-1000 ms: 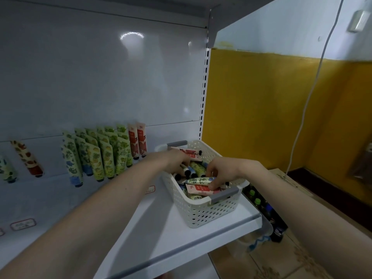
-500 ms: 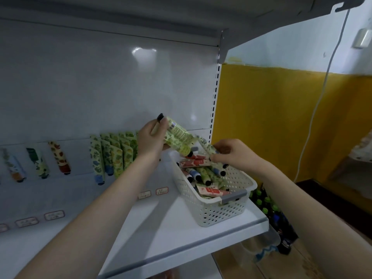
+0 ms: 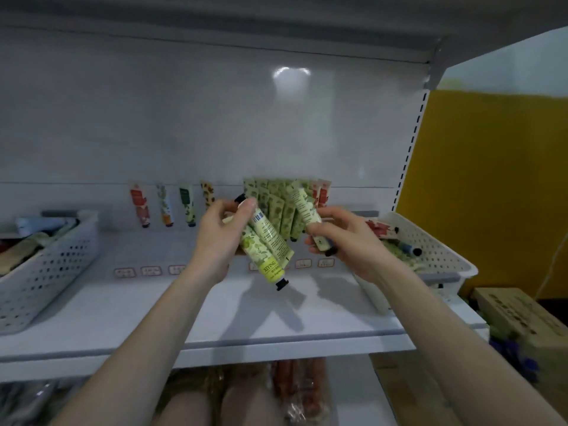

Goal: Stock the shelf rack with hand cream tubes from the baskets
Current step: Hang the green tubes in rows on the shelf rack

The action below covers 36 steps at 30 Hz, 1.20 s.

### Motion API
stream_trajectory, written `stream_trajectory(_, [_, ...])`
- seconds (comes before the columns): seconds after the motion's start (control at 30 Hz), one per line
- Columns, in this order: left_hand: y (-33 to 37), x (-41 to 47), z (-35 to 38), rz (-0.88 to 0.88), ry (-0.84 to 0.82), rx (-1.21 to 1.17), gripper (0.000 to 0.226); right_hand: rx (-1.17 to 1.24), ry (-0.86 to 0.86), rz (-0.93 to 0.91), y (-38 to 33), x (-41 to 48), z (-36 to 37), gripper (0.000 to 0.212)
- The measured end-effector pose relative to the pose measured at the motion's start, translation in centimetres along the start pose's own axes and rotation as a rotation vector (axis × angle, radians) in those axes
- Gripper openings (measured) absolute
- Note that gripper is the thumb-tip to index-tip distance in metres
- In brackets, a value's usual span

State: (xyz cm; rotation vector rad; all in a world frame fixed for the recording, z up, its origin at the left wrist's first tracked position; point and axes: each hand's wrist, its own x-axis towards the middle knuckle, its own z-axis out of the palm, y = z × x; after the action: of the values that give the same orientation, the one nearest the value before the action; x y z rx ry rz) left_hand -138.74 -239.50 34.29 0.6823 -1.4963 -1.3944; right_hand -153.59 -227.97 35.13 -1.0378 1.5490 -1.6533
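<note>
**A:** Stocking status?

**B:** Partial. A packed row of green leaf-printed tubes (image 3: 276, 207) stands against the white back panel. Two red-printed tubes (image 3: 319, 193) sit at its right end, and four single tubes (image 3: 163, 204) are spaced apart to the left. The white perforated plastic basket on the right (image 3: 439, 250) holds more tubes, as does the white perforated basket on the left (image 3: 46, 265). Judgement: much left to place.

**A:** Hands?

**B:** Both are raised above the white shelf board (image 3: 276, 321), in front of the green row. The left hand (image 3: 219, 241) has fingers and thumb curled round at least two pale green hand cream tubes (image 3: 269, 250), fanned out, one black cap down and one up. The right hand (image 3: 347, 238) grips another green-and-white tube (image 3: 302, 207), crimped end up, cap down by the fingers. Cannot tell whether it holds a second.

**A:** Contact with the row?

**B:** None evident, but blur prevents certainty.
</note>
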Motion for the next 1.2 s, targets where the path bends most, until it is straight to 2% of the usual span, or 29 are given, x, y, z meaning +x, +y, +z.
stream_trajectory(0.17, [-0.1,-1.9,-4.2,-0.052,-0.004,0.003,0.011,-0.148,-0.091,-0.012,1.9,-0.5,4.6,0.038])
stream_trajectory(0.37, [-0.7,-2.5,-6.8,-0.080,0.022,0.091,0.014,-0.223,-0.132,0.008,3.1,-0.6,7.5,0.016])
stream_trajectory(0.43, [-1.1,-2.6,-7.4,-0.096,0.042,0.096,0.013,-0.224,-0.124,-0.007,3.5,-0.4,8.0,0.023])
stream_trajectory(0.47, [-1.3,-2.7,-7.6,-0.111,0.051,0.083,0.011,-0.237,-0.108,-0.012,3.7,-0.3,8.1,0.026])
stream_trajectory(0.67, [-2.6,-3.0,-8.3,-0.170,0.083,0.022,0.010,-0.300,0.060,-0.082,4.0,1.7,7.1,0.012])
stream_trajectory(0.77, [-3.0,-2.8,-8.6,-0.171,0.080,0.024,0.008,-0.344,0.174,-0.119,3.6,3.7,6.1,0.029])
stream_trajectory(0.9, [-3.6,-2.5,-9.0,-0.164,0.076,0.022,0.005,-0.418,0.305,-0.178,2.9,6.8,5.3,0.020])
stream_trajectory(1.0, [-4.1,-2.2,-9.3,-0.153,0.083,0.030,0.008,-0.542,0.364,-0.236,3.5,9.0,5.5,0.035])
stream_trajectory(1.2, [-4.9,-1.1,-9.6,-0.164,0.101,0.003,0.007,-0.783,0.403,-0.139,4.9,11.8,7.4,0.037])
